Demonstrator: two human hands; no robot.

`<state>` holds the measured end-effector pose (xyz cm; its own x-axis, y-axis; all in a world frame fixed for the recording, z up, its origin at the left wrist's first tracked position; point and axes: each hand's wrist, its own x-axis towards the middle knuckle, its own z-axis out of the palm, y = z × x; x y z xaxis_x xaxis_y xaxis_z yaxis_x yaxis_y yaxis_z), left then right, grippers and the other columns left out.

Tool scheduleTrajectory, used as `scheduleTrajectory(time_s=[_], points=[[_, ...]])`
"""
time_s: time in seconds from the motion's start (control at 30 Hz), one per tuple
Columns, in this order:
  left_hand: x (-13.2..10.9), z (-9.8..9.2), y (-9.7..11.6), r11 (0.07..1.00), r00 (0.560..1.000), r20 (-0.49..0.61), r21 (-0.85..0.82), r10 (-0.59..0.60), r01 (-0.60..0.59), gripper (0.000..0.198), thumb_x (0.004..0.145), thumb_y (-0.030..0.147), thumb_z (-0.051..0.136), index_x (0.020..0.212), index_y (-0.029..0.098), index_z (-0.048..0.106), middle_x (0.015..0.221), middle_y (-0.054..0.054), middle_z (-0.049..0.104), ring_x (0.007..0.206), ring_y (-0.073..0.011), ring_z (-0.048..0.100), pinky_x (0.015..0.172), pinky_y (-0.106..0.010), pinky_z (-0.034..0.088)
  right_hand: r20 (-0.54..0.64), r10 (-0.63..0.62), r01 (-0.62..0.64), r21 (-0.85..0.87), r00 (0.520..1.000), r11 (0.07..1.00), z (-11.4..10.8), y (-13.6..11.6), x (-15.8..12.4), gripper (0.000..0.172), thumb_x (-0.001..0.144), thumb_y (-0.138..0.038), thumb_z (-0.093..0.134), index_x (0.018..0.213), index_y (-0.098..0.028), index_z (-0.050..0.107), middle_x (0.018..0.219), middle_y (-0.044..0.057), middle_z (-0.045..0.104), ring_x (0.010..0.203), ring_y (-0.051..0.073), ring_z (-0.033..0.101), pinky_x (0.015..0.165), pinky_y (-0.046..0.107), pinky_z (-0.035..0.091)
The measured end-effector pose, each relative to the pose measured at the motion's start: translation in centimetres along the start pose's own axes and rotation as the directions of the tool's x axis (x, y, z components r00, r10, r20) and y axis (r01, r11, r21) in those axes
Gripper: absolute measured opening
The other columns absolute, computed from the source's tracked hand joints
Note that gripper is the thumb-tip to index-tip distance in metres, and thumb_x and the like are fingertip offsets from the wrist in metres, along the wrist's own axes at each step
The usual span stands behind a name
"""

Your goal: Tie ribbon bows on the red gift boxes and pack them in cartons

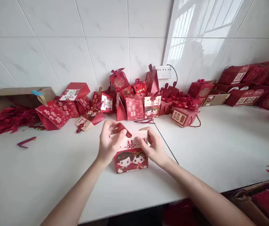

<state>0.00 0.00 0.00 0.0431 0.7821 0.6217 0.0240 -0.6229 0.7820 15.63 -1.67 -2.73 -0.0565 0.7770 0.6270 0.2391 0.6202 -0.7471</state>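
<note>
Both arms are bare and converge toward the middle of the view, the left forearm (78, 191) entering from lower left and the right forearm (202, 194) from lower right. The left hand (109, 141) is raised, with its thumb (120, 135) pinched against the forefinger and the other fingers curled. The right hand (154, 147) sits near it and slightly lower, back turned upward, with its fingers (146, 133) bent inward in a light grip.
</note>
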Motion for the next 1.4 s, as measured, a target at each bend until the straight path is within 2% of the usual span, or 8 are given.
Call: scheduleTrajectory(time_s=[0.1,0.2,0.3,0.4,0.53,0.67,1.0,1.4], points=[[-0.2,0.2,0.0,0.976,0.984,-0.079,0.160,0.162,-0.147,0.026,0.076,0.026,0.068,0.085,0.021,0.044,0.074,0.004,0.061,0.062,-0.0089,0.063,0.058,-0.019,0.052,-0.037,-0.056,0.056,-0.013,0.998,0.998,0.1,0.2,-0.7,0.021,0.085,-0.022,0.053,0.104,-0.022,0.045,0.079,-0.001,0.055,0.055,0.010,0.049,0.051,0.024,0.043],[-0.5,0.4,0.3,0.923,0.961,-0.012,0.284,0.275,-0.260,0.017,0.078,0.022,0.066,0.076,0.019,0.049,0.072,0.003,0.060,0.060,-0.0076,0.060,0.056,-0.017,0.050,-0.076,-0.182,0.178,-0.060,0.980,0.982,0.3,0.3,-1.2,0.036,0.085,-0.019,0.054,0.116,-0.024,0.037,0.087,0.002,0.055,0.057,0.011,0.052,0.052,0.026,0.045],[-0.9,0.6,0.7,0.919,0.953,0.055,0.253,0.299,-0.303,0.013,0.080,0.016,0.063,0.074,0.018,0.051,0.074,0.002,0.060,0.060,-0.0067,0.059,0.054,-0.016,0.049,-0.099,-0.326,0.307,-0.170,0.940,0.936,0.5,0.1,-1.2,0.034,0.083,-0.018,0.058,0.112,-0.024,0.040,0.093,0.005,0.054,0.076,0.017,0.057,0.063,0.031,0.049],[-1.3,0.7,0.8,0.915,0.940,0.099,0.218,0.326,-0.340,0.006,0.080,0.012,0.059,0.079,0.017,0.056,0.082,-0.002,0.062,0.072,-0.0103,0.062,0.063,-0.019,0.052,-0.105,-0.387,0.353,-0.246,0.916,0.903,0.5,-0.2,-1.1,0.027,0.081,-0.019,0.060,0.103,-0.023,0.045,0.090,0.004,0.053,0.084,0.019,0.055,0.070,0.033,0.049],[-1.3,0.5,0.5,0.883,0.907,0.167,0.218,0.386,-0.416,0.020,0.082,0.008,0.050,0.096,0.016,0.062,0.094,-0.006,0.063,0.088,-0.0151,0.062,0.073,-0.025,0.053,-0.121,-0.360,0.319,-0.266,0.925,0.910,0.4,-0.2,-1.1,0.023,0.082,-0.019,0.059,0.101,-0.023,0.046,0.087,0.003,0.054,0.077,0.017,0.055,0.066,0.031,0.049],[-1.3,0.5,0.2,0.860,0.886,0.179,0.222,0.428,-0.460,0.026,0.080,0.006,0.051,0.101,0.017,0.064,0.097,-0.006,0.064,0.089,-0.0157,0.062,0.074,-0.026,0.054,-0.145,-0.348,0.301,-0.273,0.926,0.914,0.2,-0.2,-1.2,0.023,0.082,-0.020,0.060,0.100,-0.023,0.048,0.080,0.001,0.055,0.066,0.015,0.055,0.058,0.027,0.047],[-1.4,0.5,0.1,0.823,0.852,0.216,0.230,0.477,-0.520,0.032,0.078,0.007,0.053,0.106,0.018,0.064,0.103,-0.008,0.065,0.092,-0.0188,0.063,0.077,-0.031,0.055,-0.165,-0.291,0.262,-0.173,0.942,0.949,0.0,-0.3,-1.3,0.010,0.087,-0.015,0.053,0.093,-0.023,0.050,0.079,0.000,0.059,0.063,0.012,0.057,0.055,0.024,0.046],[-1.5,0.7,0.0,0.844,0.874,0.207,0.239,0.439,-0.480,0.029,0.080,0.007,0.055,0.105,0.019,0.063,0.103,-0.007,0.065,0.093,-0.0164,0.063,0.077,-0.027,0.056,-0.147,-0.267,0.245,-0.148,0.952,0.958,0.0,-0.4,-1.3,0.009,0.086,-0.016,0.052,0.092,-0.022,0.050,0.078,0.000,0.058,0.063,0.012,0.056,0.055,0.024,0.045]])
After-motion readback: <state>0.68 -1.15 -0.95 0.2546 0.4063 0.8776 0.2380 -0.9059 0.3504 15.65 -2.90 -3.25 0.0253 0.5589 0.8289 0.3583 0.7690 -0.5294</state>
